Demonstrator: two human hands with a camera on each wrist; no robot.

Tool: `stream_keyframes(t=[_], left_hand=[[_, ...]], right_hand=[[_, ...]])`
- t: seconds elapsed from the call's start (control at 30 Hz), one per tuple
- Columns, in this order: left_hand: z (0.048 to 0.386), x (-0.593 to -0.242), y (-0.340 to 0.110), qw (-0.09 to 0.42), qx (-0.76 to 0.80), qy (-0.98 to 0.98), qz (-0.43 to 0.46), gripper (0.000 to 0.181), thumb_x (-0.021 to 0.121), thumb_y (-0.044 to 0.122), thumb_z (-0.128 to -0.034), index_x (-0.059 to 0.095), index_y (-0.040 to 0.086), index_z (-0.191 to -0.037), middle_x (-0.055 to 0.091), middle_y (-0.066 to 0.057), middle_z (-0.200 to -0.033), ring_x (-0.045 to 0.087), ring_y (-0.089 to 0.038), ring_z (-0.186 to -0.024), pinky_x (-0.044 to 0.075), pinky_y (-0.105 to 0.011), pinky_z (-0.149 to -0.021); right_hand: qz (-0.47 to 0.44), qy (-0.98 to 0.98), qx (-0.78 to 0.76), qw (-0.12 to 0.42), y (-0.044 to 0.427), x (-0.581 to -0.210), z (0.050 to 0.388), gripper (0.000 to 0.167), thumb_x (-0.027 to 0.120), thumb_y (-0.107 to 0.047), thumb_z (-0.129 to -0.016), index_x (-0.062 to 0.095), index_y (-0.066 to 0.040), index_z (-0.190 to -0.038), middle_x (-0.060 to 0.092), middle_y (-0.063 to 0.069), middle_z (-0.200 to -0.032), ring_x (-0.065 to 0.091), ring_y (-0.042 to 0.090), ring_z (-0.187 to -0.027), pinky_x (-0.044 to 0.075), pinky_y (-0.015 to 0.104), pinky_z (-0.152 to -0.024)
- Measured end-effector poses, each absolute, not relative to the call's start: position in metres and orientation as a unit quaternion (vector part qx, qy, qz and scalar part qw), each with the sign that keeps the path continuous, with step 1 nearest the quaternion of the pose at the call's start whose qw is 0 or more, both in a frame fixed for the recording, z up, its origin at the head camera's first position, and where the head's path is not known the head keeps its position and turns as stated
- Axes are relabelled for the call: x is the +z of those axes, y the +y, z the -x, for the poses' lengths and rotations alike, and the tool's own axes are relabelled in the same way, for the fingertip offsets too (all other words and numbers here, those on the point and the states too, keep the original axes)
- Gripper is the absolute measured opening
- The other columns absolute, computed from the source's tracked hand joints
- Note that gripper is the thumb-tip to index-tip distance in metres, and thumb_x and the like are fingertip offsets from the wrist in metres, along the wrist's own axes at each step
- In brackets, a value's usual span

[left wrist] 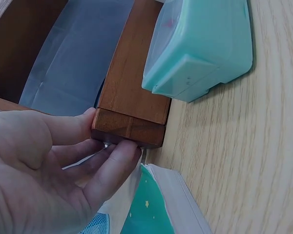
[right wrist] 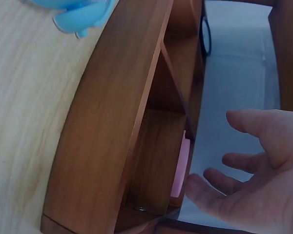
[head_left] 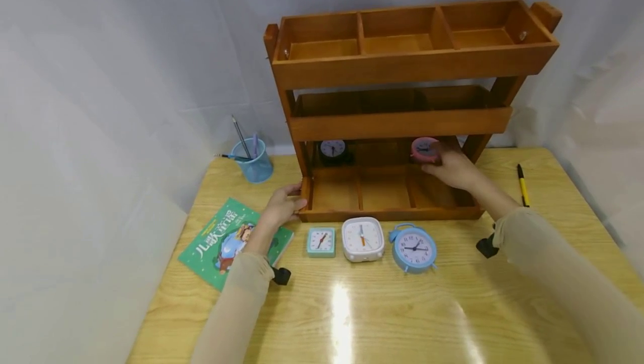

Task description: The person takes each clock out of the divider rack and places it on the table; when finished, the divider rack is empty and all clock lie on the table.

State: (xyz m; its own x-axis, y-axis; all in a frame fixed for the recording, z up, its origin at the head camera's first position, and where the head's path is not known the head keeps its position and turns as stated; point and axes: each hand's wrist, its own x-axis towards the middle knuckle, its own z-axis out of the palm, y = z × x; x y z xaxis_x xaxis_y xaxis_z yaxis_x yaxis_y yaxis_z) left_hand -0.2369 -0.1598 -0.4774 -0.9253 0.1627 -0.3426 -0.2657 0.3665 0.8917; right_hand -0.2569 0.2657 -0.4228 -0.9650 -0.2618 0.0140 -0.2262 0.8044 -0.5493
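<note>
My left hand (head_left: pixel 284 206) grips the front left corner of a brown wooden rack (left wrist: pixel 132 73), thumb on one side and fingers on the other. A pink alarm clock (head_left: pixel 424 150) stands at the back of the rack's bottom tier, on the right. Beside it is my right hand (head_left: pixel 453 167); the right wrist view has its fingers (right wrist: pixel 205 192) loosely bent near the pink clock's edge (right wrist: pixel 181 168), not wrapped round it. At the bottom tier's left back stands a black clock (head_left: pixel 333 150). Before the rack are a teal clock (head_left: pixel 321 242), a white clock (head_left: pixel 363 240) and a blue alarm clock (head_left: pixel 414 249).
Left of the rack lies a green book (head_left: pixel 226 244), with a blue mesh pen cup (head_left: pixel 256 167) behind it. A yellow and black pen (head_left: pixel 523 185) lies to the right. The upper tier (head_left: pixel 417 65) overhangs the lower ones. A pale curtain hangs behind.
</note>
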Motion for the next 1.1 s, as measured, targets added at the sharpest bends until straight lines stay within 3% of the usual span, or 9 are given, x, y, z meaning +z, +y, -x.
stream_keyframes(t=[0.07, 0.2, 0.33, 0.57, 0.7, 0.9, 1.1], left_hand=[[0.237, -0.478, -0.159, 0.189, 0.564, 0.803, 0.031, 0.061, 0.057, 0.004, -0.1074, 0.034, 0.003, -0.164, 0.043, -0.023, -0.162, 0.055, -0.044, -0.14, 0.053, -0.058, -0.111], [0.237, -0.477, -0.16, 0.19, 0.565, 0.803, 0.032, 0.06, 0.056, 0.004, -0.1077, 0.034, 0.004, -0.164, 0.043, -0.023, -0.162, 0.055, -0.044, -0.139, 0.054, -0.057, -0.11], [0.237, -0.477, -0.16, 0.19, 0.559, 0.807, 0.031, 0.06, 0.056, 0.005, -0.108, 0.035, 0.005, -0.164, 0.043, -0.023, -0.161, 0.056, -0.044, -0.139, 0.054, -0.056, -0.11], [0.238, -0.48, -0.159, 0.182, 0.564, 0.805, 0.031, 0.06, 0.056, 0.004, -0.1075, 0.035, 0.004, -0.164, 0.044, -0.023, -0.161, 0.056, -0.044, -0.138, 0.055, -0.056, -0.109], [0.237, -0.479, -0.159, 0.181, 0.564, 0.805, 0.029, 0.06, 0.056, 0.003, -0.1075, 0.035, 0.003, -0.163, 0.044, -0.024, -0.161, 0.056, -0.045, -0.138, 0.056, -0.056, -0.108], [0.237, -0.479, -0.16, 0.178, 0.563, 0.806, 0.032, 0.059, 0.056, 0.002, -0.1074, 0.036, 0.003, -0.163, 0.045, -0.025, -0.16, 0.056, -0.044, -0.138, 0.056, -0.056, -0.107], [0.236, -0.48, -0.161, 0.182, 0.568, 0.802, 0.031, 0.059, 0.056, 0.002, -0.1074, 0.036, 0.003, -0.163, 0.044, -0.025, -0.16, 0.056, -0.045, -0.139, 0.056, -0.056, -0.107]], right_hand=[[0.133, 0.949, -0.284, 0.016, 0.265, -0.424, 0.263, 0.059, 0.069, -0.017, -0.101, 0.047, 0.014, -0.146, 0.045, 0.04, -0.143, 0.039, 0.054, -0.134, 0.038, 0.068, -0.109], [0.154, 0.942, -0.297, -0.015, 0.265, -0.43, 0.275, 0.051, 0.071, -0.012, -0.099, 0.052, 0.012, -0.139, 0.05, 0.038, -0.139, 0.041, 0.054, -0.134, 0.035, 0.068, -0.114], [0.159, 0.933, -0.321, -0.015, 0.269, -0.44, 0.29, 0.039, 0.069, -0.017, -0.101, 0.06, 0.009, -0.129, 0.054, 0.036, -0.135, 0.049, 0.053, -0.129, 0.038, 0.067, -0.112], [0.129, 0.924, -0.359, -0.013, 0.269, -0.446, 0.3, 0.041, 0.069, -0.016, -0.1, 0.059, 0.009, -0.131, 0.048, 0.035, -0.141, 0.048, 0.052, -0.13, 0.039, 0.066, -0.11], [0.144, 0.922, -0.36, -0.007, 0.27, -0.452, 0.308, 0.023, 0.067, -0.015, -0.102, 0.068, 0.005, -0.113, 0.062, 0.029, -0.122, 0.057, 0.043, -0.113, 0.045, 0.053, -0.097], [0.141, 0.919, -0.369, 0.014, 0.276, -0.458, 0.322, 0.023, 0.065, -0.018, -0.103, 0.07, 0.002, -0.111, 0.068, 0.023, -0.114, 0.06, 0.034, -0.101, 0.044, 0.032, -0.082], [0.129, 0.917, -0.376, 0.032, 0.272, -0.46, 0.326, 0.019, 0.062, -0.015, -0.105, 0.069, 0.004, -0.102, 0.069, 0.022, -0.102, 0.065, 0.027, -0.093, 0.046, 0.024, -0.074]])
